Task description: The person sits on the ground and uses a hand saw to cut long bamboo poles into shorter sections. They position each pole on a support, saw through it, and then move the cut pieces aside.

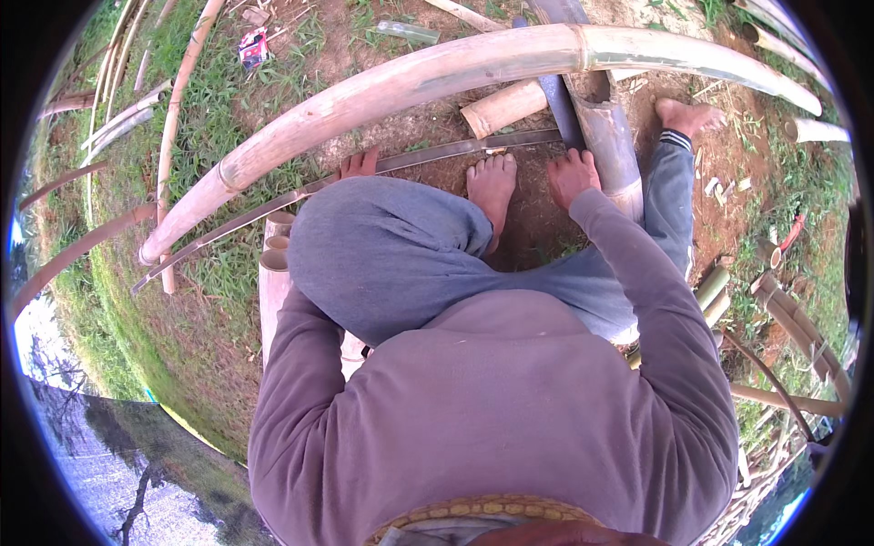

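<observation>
A long, narrow bamboo strip (428, 157) runs from the lower left up to the dark blade on the right. My left hand (358, 164), partly hidden behind my raised knee, has its fingers closed over the strip. On the other side of my bare foot, my right hand (574, 177) is closed at the lower end of a broad dark machete blade (558, 102); the handle is hidden in my fist. The strip's right end meets the blade just above that hand. A thick, pale bamboo pole (437, 80) arches across beyond both hands.
Beside my right hand lies a thick grey bamboo piece (612, 136), with a short cut bamboo section (503, 109) near it. Cut bamboo tubes (273, 259) stand by my left knee. More bamboo poles (182, 118) lie at left and right. A clear bottle (408, 33) rests on the grass.
</observation>
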Tool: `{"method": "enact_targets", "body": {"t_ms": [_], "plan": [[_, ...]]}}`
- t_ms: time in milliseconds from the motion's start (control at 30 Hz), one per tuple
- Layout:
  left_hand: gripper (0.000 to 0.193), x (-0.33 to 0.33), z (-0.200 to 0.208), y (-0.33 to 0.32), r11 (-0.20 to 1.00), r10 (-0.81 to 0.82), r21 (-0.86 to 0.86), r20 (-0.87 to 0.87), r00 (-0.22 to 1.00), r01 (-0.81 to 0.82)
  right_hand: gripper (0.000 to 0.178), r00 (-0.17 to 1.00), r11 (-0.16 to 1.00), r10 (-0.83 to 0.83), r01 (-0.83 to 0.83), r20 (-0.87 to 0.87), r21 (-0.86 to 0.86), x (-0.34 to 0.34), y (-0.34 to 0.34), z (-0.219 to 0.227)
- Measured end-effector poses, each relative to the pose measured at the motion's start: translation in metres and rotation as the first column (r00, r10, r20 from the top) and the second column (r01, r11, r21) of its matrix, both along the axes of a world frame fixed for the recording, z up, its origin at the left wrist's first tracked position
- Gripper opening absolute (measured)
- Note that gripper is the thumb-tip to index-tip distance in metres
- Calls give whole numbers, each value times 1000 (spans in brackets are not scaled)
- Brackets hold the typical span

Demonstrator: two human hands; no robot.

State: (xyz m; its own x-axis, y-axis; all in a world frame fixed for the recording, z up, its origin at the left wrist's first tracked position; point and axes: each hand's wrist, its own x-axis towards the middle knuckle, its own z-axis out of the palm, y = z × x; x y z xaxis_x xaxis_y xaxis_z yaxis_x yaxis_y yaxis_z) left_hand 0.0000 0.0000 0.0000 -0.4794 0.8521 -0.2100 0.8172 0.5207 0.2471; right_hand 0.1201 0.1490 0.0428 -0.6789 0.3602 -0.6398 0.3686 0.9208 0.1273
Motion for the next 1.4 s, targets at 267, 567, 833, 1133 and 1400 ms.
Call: {"method": "enact_targets", "body": {"t_ms": [267,567,833,1133,1400], "plan": [[34,-1,-24,-5,998,53,30,82,995,-56,80,872,999,45,-29,-487,42,-42,-22,39],[48,-220,78,-204,888,457,-274,446,769,-369,57,908,981,61,-131,-415,-142,-68,-20,28],[60,-209,80,-225,930,250,240,139,958,-278,50,904,965,-15,-99,-428,-244,-86,-25,-10],[51,-211,61,-208,856,313,286,375,873,-430,54,897,908,-194,12,-397,-418,-101,-44,1],[105,-210,182,-111,896,11,379,-539,842,232,34,877,864,-165,-93,-452,-496,-140,-90,37]]}}
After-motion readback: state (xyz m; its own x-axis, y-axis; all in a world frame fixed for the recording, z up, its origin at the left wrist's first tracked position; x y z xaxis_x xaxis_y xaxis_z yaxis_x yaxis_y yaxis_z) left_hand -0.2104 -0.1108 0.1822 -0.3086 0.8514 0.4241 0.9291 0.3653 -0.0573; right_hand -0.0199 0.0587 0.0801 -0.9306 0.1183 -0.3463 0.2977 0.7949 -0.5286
